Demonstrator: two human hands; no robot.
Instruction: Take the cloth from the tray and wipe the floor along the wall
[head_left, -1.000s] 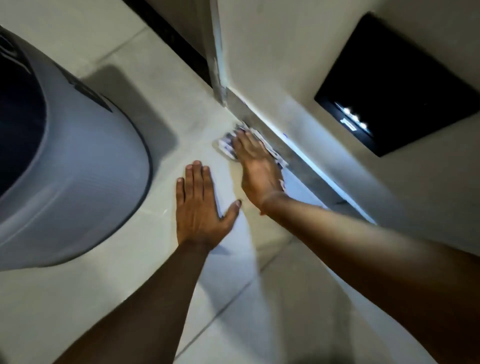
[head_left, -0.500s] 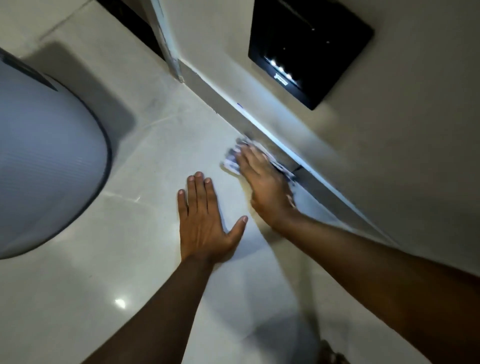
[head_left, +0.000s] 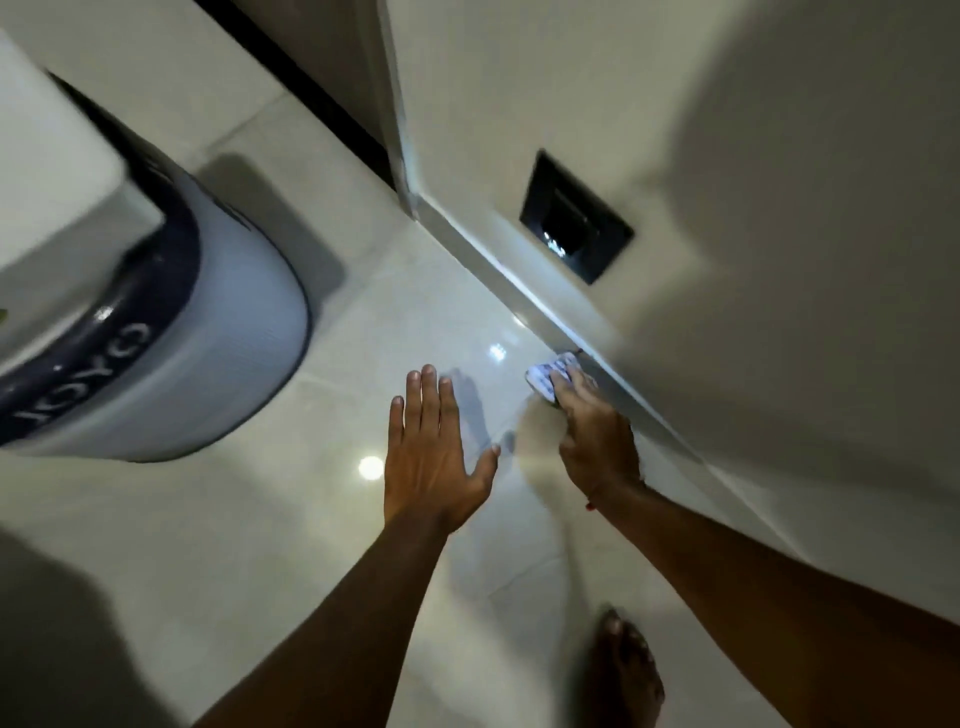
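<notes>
A small white patterned cloth (head_left: 545, 376) lies on the glossy pale tile floor (head_left: 415, 322) right against the skirting of the wall (head_left: 727, 130). My right hand (head_left: 597, 441) presses down on the cloth, covering most of it; only its far end shows beyond my fingertips. My left hand (head_left: 436, 457) rests flat on the floor to the left of it, fingers spread, holding nothing. No tray is in view.
A large white and dark-blue round appliance (head_left: 171, 332) stands on the floor at the left. A black wall plate (head_left: 574, 231) sits low on the wall. A door frame edge (head_left: 400, 156) and dark threshold lie beyond. My bare foot (head_left: 628, 670) is at the bottom.
My right hand has slid the cloth along the skirting towards me, away from the door frame. My left hand has also shifted back across the floor, and my foot has come into view.
</notes>
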